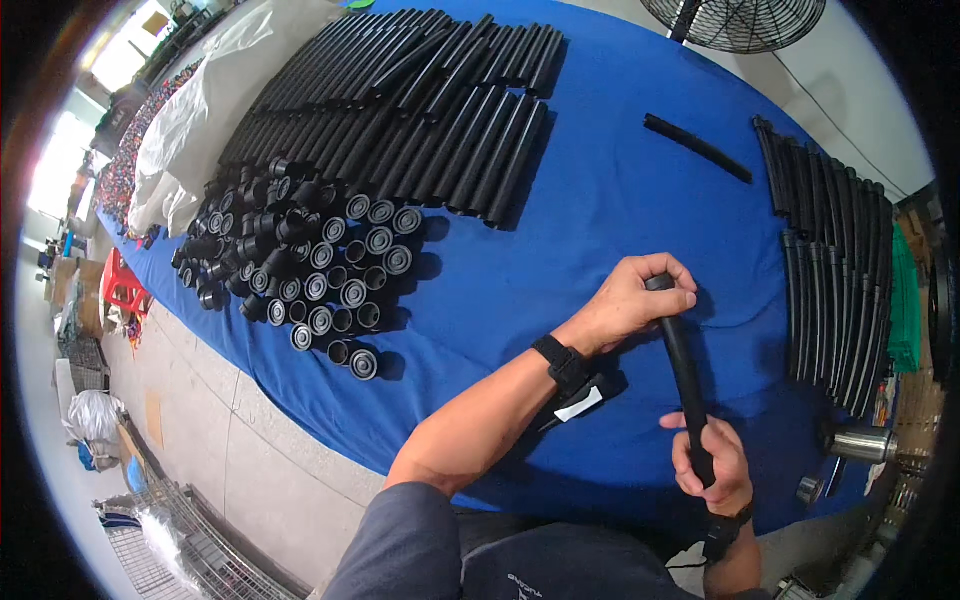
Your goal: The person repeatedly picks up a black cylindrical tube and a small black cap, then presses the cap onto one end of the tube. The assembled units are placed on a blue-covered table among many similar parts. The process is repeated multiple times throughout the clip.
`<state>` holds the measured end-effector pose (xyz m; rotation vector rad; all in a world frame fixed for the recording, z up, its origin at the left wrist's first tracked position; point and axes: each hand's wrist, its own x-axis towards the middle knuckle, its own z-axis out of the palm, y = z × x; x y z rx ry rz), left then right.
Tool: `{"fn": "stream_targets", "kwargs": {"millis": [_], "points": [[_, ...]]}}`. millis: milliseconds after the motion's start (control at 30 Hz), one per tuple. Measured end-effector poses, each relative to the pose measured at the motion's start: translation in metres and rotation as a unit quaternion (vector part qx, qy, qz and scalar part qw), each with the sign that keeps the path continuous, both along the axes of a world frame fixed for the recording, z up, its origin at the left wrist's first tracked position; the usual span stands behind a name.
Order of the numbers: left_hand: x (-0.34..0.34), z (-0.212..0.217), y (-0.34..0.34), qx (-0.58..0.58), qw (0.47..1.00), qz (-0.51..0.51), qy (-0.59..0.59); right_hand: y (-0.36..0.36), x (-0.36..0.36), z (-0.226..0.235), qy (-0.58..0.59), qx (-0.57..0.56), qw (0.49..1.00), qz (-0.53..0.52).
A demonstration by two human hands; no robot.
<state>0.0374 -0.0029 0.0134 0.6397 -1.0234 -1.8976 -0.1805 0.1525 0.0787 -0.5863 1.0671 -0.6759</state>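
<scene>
A black tube (684,365) slants over the blue cloth in front of me, held between both hands. My left hand (630,300) pinches the round black cap (660,283) at its upper end, thumb and fingers around the rim. Lower down, my right hand (722,462) is wrapped around the tube's near end. Whether the cap is fully seated I cannot tell. Loose black caps (352,292) are heaped to the left, some showing ringed faces. Behind them lie rows of bare black tubes (400,130).
Black tubes with wider ends (835,270) lie in rows at the right. A single tube (698,148) rests farther back. A metal cylinder (862,443) stands near the right edge. White plastic sheeting (200,110), a fan (745,20) and a red stool (124,285) surround the workspace.
</scene>
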Motion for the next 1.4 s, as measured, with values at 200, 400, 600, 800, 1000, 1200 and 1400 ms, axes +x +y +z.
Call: {"fn": "stream_targets", "kwargs": {"millis": [200,400,600,800,1000,1200,1400], "points": [[0.001,-0.008,-0.001,-0.022,0.997,0.032,-0.071,0.0,0.011,-0.006,0.349,-0.169,0.918,0.085],[-0.008,-0.002,-0.003,0.001,0.995,0.023,-0.1,-0.002,-0.013,-0.01,0.154,-0.043,0.984,0.082],[-0.003,0.001,-0.002,0.03,0.997,0.031,-0.063,-0.009,-0.017,0.002,0.061,-0.045,0.996,0.054],[-0.012,-0.002,-0.001,0.045,0.994,0.035,-0.093,-0.001,-0.011,-0.028,0.502,-0.473,0.714,0.122],[-0.007,-0.004,0.001,0.028,0.998,0.048,-0.037,-0.004,-0.025,-0.012,-0.045,-0.002,0.996,0.079],[-0.008,-0.006,-0.001,0.038,0.997,0.05,-0.05,-0.002,-0.009,-0.008,0.29,-0.22,0.923,0.122],[-0.01,0.004,0.001,0.015,0.992,0.03,-0.12,-0.001,-0.021,-0.02,0.177,-0.206,0.955,0.119]]}}
